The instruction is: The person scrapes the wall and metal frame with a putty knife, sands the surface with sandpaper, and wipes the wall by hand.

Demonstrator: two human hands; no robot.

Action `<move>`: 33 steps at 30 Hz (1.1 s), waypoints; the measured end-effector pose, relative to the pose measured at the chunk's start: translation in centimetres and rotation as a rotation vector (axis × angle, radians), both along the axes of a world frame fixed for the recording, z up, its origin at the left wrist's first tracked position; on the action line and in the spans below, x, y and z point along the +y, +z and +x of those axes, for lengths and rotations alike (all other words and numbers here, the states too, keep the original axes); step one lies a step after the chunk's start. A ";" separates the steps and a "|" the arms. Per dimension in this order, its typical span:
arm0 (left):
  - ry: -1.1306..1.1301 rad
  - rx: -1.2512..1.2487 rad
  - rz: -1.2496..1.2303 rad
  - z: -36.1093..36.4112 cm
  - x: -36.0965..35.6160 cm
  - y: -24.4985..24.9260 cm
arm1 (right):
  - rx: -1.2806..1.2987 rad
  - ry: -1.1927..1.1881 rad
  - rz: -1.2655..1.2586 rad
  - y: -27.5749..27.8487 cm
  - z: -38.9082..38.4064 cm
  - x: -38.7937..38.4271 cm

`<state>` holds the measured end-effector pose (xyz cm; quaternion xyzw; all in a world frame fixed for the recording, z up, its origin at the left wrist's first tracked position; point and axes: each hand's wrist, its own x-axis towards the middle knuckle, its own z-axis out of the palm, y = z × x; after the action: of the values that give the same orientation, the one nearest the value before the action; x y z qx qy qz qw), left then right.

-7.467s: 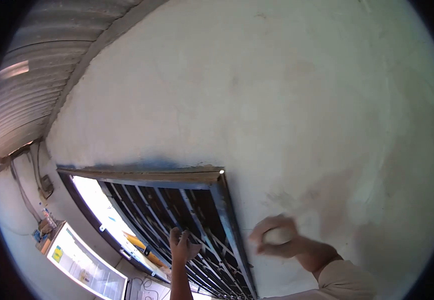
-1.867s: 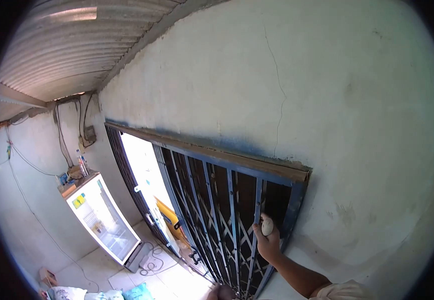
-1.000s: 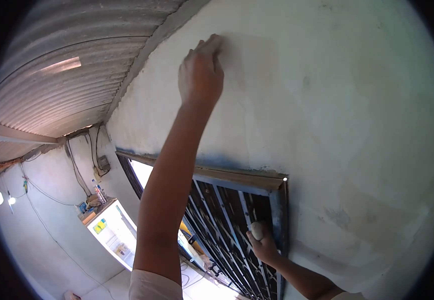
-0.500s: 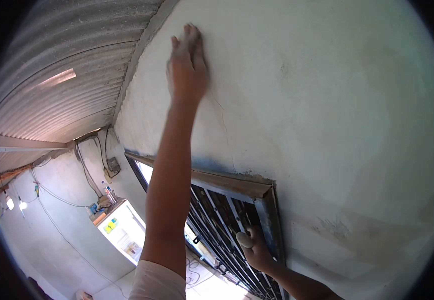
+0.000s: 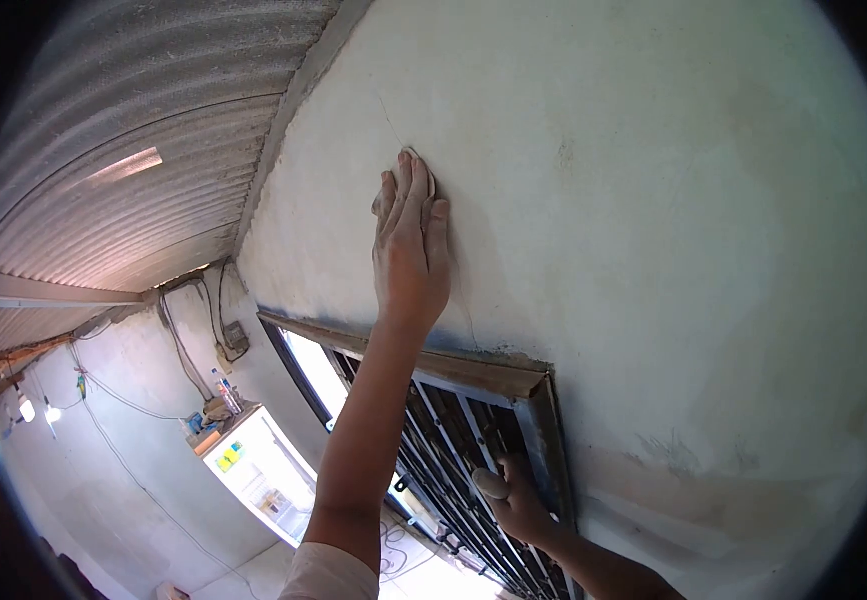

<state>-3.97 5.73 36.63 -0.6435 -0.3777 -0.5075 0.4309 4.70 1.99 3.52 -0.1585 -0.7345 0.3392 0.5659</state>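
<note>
My left hand (image 5: 414,235) lies against the pale plastered wall (image 5: 654,220), fingers pointing up and close together. Beneath its fingers shows the curved edge of a thin pale pad (image 5: 430,178), pressed to the wall; its kind is mostly hidden. A fine crack (image 5: 390,118) runs up the wall above the fingertips. Lower right, my right hand (image 5: 524,510) is closed in front of the dark metal window grille (image 5: 454,440). From its grip sticks out a rounded grey knob-like end (image 5: 491,484); the remainder is hidden by the hand.
A metal window frame (image 5: 479,375) juts out below my left hand. Corrugated roofing (image 5: 154,130) slopes at upper left. Cables (image 5: 182,345) and a small box (image 5: 236,338) hang in the corner. A bright opening (image 5: 264,470) has bottles (image 5: 226,388) on the ledge above it.
My left hand has slid down the wall and slightly right, from near the roof line to nearer the window frame. My right hand keeps its place by the grille.
</note>
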 end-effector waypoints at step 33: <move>0.065 0.293 -0.642 -9.2 -11.9 -9.0 | 0.182 -0.105 -0.050 1.9 -2.5 0.0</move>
<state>-13.12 -6.14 27.64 -0.7997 -0.4727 -0.2512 0.2720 2.24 2.02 5.44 -0.1792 -0.6620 0.3403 0.6433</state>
